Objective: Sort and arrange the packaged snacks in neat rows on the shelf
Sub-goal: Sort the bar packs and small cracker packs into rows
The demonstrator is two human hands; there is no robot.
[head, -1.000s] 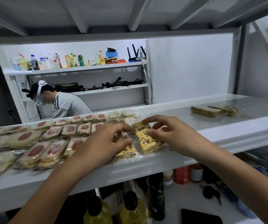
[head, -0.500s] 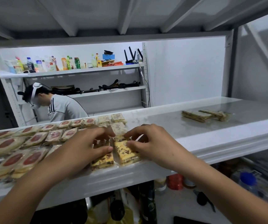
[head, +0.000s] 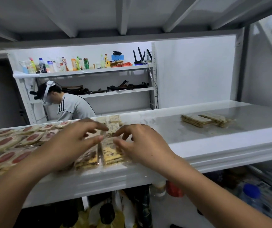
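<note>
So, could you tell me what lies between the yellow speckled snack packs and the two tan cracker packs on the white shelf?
Head view: only the right hand on the yellow packs, then bare white shelf up to the tan packs.

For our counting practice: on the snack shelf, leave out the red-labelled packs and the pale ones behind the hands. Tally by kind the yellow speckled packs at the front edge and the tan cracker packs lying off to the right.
Yellow speckled packs: 2
Tan cracker packs: 2
Total: 4
</note>
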